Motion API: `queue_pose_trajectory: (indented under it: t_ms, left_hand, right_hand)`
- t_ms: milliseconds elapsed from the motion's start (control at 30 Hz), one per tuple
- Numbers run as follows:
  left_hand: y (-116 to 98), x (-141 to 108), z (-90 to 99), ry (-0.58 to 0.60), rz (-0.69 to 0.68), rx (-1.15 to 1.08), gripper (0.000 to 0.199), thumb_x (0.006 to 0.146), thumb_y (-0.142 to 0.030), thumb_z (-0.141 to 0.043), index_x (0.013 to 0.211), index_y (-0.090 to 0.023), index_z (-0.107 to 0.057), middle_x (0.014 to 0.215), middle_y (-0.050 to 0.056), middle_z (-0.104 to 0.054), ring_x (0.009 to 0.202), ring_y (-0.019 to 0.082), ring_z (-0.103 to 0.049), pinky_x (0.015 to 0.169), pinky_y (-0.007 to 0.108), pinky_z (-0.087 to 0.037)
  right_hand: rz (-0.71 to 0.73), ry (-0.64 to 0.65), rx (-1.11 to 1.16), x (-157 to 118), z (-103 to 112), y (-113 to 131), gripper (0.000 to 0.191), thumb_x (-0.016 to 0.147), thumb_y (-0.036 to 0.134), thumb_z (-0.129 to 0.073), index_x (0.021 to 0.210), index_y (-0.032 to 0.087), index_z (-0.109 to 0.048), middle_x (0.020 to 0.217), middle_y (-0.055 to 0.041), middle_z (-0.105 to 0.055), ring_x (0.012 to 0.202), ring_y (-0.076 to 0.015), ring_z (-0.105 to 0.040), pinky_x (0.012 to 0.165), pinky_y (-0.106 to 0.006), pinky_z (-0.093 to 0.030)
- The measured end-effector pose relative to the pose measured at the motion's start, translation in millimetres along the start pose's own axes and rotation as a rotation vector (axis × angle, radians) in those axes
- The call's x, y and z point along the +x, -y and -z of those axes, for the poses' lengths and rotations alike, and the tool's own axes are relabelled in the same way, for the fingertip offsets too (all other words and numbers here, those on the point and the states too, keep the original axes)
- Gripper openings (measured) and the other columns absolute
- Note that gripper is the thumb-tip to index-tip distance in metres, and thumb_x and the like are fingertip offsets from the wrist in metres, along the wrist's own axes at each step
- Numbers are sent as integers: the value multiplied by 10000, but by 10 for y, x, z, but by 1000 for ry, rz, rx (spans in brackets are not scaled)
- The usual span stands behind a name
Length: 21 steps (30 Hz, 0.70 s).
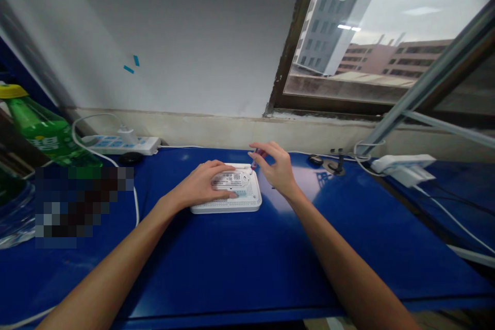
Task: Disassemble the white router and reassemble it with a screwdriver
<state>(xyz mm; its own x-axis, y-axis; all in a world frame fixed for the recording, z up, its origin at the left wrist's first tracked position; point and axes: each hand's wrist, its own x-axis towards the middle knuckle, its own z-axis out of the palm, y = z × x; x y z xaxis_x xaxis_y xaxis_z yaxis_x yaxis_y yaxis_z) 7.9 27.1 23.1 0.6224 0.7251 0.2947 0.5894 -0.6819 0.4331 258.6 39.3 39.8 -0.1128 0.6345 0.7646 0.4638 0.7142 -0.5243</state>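
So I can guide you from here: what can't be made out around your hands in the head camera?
Head view:
- Small screwdriver: tip too small to tell whether it sits in a screw on the white vented device.
- Handle: partly hidden by the right hand.
- Label: print too small to read, partly covered by the left hand.
- Far left: a pixelated patch blurs whatever lies there.

One head-worn view looks forward and down at the left hand (201, 184) and right hand (276, 168)
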Motion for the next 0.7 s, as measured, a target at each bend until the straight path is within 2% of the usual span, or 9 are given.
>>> queue_pose_trajectory:
  t_ms: [67,200,233,300,433,500,600,633,700]
  left_hand:
    - [-8,3,-3,-8,5,10,663,811,-621,-742,1380,-315,-593,1297,80,-628,1176,283,-588,1026,438,-452]
    - [-30,5,0,-10,11,5,670,804,-607,-757,1374,-292,-596,1269,89,-631,1145,283,-602,1000,428,-470]
    - [-34,3,2,-10,12,0,665,806,-602,-758,1371,-290,-599,1274,89,-628,1150,284,-600,1003,428,-469]
    - [-39,1,4,-13,17,-6,653,805,-592,-763,1362,-288,-607,1282,90,-625,1161,285,-596,1010,431,-467]
    - [-35,5,-1,-12,16,-14,604,799,-570,-780,1319,-293,-646,1290,84,-626,1179,282,-592,1041,434,-452]
    - [-28,10,-8,-11,15,-20,583,801,-560,-782,1308,-299,-658,1290,81,-628,1191,279,-589,1056,432,-443]
    - [-18,15,-17,-17,20,-23,585,799,-563,-783,1306,-299,-662,1278,81,-634,1176,276,-597,1047,427,-449]
    - [-16,16,-19,-17,20,-24,587,797,-570,-781,1304,-299,-662,1276,81,-635,1171,275,-599,1043,428,-452]
    - [-15,14,-20,-20,14,-31,589,797,-582,-775,1300,-299,-662,1277,81,-639,1171,276,-598,1040,429,-452]
  right_hand:
    - [39,7,-43,2,-6,5,193,934,293,-691,1111,246,-755,850,-33,-659,780,-183,-635,777,-358,-542]
    - [88,86,-3,14,4,-3,324,1031,215,-500,1305,262,-666,1101,-78,-709,1044,-213,-643,933,-411,-509]
    - [90,110,35,15,7,-2,348,1036,197,-477,1332,269,-645,1127,-73,-716,1057,-208,-645,944,-412,-507]
    - [75,116,76,12,4,6,319,1020,204,-524,1296,275,-668,1055,-54,-732,980,-199,-660,910,-399,-518]
    - [12,4,-6,0,-25,34,144,916,308,-720,1039,253,-769,823,-31,-660,803,-201,-625,786,-378,-523]
    - [7,-5,-15,0,-32,34,182,938,333,-690,1085,249,-758,904,-54,-676,869,-214,-636,822,-391,-522]
    - [28,80,55,7,-26,14,297,1040,283,-495,1273,259,-677,1203,-86,-695,1141,-227,-620,988,-426,-481]
    - [22,108,90,8,-24,8,321,1052,263,-456,1299,261,-660,1238,-80,-695,1157,-219,-623,998,-421,-480]
    - [-5,108,115,10,-23,4,291,1037,260,-493,1255,259,-687,1124,-62,-742,1030,-205,-675,936,-397,-509]
